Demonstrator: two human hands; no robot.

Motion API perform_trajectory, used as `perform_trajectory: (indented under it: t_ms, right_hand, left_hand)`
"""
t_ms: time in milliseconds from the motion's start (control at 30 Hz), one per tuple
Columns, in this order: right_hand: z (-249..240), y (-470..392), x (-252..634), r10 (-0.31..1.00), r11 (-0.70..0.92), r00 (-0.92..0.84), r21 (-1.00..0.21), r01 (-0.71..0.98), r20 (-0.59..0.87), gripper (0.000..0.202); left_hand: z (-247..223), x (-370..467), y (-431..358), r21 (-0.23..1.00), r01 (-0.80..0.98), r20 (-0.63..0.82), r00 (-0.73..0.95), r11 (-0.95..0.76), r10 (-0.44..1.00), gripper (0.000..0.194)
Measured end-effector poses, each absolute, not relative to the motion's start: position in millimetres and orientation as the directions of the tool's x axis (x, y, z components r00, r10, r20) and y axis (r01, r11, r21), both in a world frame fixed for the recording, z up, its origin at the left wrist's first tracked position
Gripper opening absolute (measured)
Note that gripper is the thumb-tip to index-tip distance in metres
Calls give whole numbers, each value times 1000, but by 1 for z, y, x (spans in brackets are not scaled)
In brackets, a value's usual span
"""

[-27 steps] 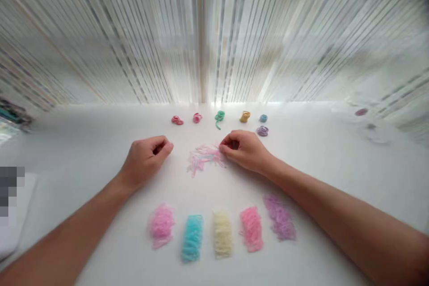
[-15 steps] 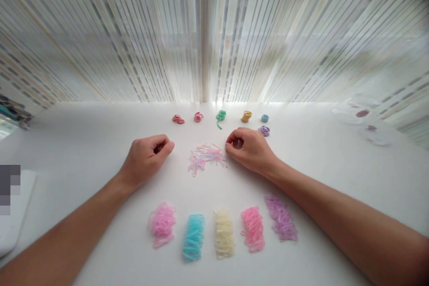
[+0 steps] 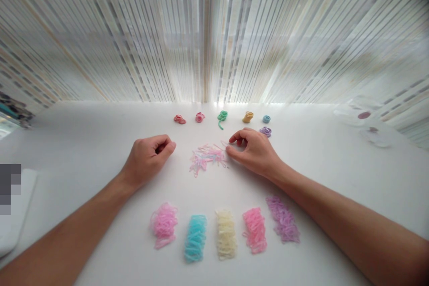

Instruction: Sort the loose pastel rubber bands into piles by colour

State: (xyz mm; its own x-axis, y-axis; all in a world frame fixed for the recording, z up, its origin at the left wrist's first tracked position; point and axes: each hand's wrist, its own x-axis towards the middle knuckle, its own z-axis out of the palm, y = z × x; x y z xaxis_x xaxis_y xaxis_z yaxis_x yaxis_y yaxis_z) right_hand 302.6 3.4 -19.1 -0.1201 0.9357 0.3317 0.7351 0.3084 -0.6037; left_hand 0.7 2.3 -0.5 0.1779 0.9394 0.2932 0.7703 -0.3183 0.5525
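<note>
Two bare hands rest at either side of a loose pile point(image 3: 208, 155) of thin bands, mostly pale pink with some pale blue, lying flat on the white table point(image 3: 100, 143). Taking the pile as the clock's centre, the left hand point(image 3: 147, 156) sits at nine o'clock, apart from it, fingers curled in and thumb against the forefinger; I cannot tell whether anything is inside. The right hand point(image 3: 251, 149) is at three o'clock, just beside the pile, its thumb and forefinger slightly apart. One thin band lies by those tips; whether they touch it is too fine to tell.

From eleven round past two o'clock stand small coils: red point(image 3: 180, 119), rose point(image 3: 200, 117), green point(image 3: 222, 116) with a tail hanging towards the pile, yellow point(image 3: 248, 117), blue point(image 3: 266, 119) and purple point(image 3: 266, 132). Nearer the body are five heaps: pink point(image 3: 165, 225) at seven, turquoise point(image 3: 195, 239) near six, cream point(image 3: 226, 234) between six and five, coral point(image 3: 254, 230) at five, lilac point(image 3: 283, 220) past four.

The bands should be very light, soft and springy, perhaps a little clingy, so a careless pinch could lift several together. A loose outer end, sticking out at the pile's rim, looks the best place for a fingertip grip.
</note>
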Motion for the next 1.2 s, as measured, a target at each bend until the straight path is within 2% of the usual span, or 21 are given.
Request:
perform_trajectory:
  t_ms: [367,933,1200]
  right_hand:
    - [-21,6,303,954,294,-186,-634,715,234,10]
    - [-19,6,303,948,311,-176,-651,693,266,7]
    - [-20,5,301,945,293,-128,-606,739,300,7]
  left_hand:
    - [0,2,2,540,779,297,176,-318,938,39]
    - [0,2,3,536,783,293,179,-316,939,39]
    - [2,2,2,539,781,291,178,-315,940,39]
